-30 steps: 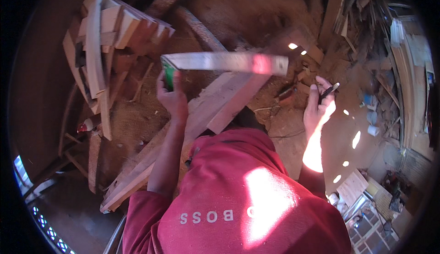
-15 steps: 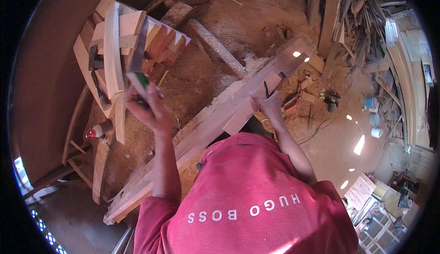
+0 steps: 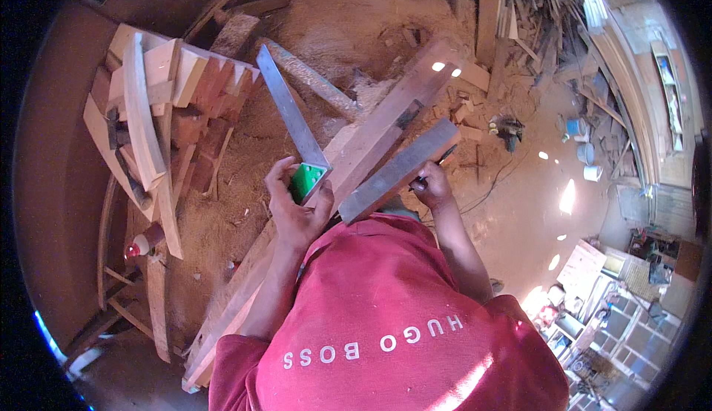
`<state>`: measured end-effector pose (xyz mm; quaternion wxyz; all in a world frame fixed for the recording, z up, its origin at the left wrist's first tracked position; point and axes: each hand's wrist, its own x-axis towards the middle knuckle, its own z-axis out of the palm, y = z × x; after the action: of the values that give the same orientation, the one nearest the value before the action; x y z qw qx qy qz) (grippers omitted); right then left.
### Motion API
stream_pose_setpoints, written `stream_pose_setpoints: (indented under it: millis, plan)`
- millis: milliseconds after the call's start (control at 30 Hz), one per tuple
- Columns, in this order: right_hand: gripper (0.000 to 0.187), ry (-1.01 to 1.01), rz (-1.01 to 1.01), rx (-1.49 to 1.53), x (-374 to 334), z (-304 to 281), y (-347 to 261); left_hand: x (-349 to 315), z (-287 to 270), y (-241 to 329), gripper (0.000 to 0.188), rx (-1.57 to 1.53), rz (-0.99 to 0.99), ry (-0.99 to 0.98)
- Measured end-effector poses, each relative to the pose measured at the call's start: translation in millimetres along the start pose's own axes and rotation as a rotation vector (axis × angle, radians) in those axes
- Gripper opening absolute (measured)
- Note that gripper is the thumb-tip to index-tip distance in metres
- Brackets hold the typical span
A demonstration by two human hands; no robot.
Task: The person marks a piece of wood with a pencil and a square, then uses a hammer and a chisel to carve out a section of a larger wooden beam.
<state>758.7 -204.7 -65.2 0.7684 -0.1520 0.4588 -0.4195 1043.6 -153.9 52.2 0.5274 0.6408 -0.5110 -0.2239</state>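
Observation:
My left hand (image 3: 300,207) is closed around the green-and-silver stock of a try square (image 3: 297,118), whose long metal blade points up and to the left over the sawdust. My right hand (image 3: 432,185) grips a short wooden board (image 3: 400,170) near its far right end, with a dark pencil (image 3: 447,156) also in the fingers. This board is tilted above a long wooden beam (image 3: 371,140), showing a dull grey-brown face. The square's stock is left of the board, apart from it. Part of my right fingers is hidden behind the board.
Stacked cut boards (image 3: 148,84) lie at the left, with a red-capped bottle (image 3: 141,242) near them. A speckled bar (image 3: 311,77) rests on the sawdust ahead. Timber offcuts (image 3: 530,29) are piled at far right; buckets (image 3: 584,151) and a cable (image 3: 486,192) lie on the floor.
The board has come up off the beam and been tipped over in my right hand. My left hand has brought the square rightward, closer to the board. The view has shifted.

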Motion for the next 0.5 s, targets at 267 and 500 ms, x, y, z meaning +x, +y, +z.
stream_pose_setpoints:
  millis: [267,500]
  plan:
    - [0.008,-0.061,-0.034,0.049,8.6,-17.2,-2.5,-10.0,27.6,-14.9,0.065,0.163,-0.009,-0.401]
    - [0.026,0.094,-0.115,-0.102,2.0,36.4,-25.6,-3.6,52.9,-41.6,0.08,0.237,0.0,-0.678]
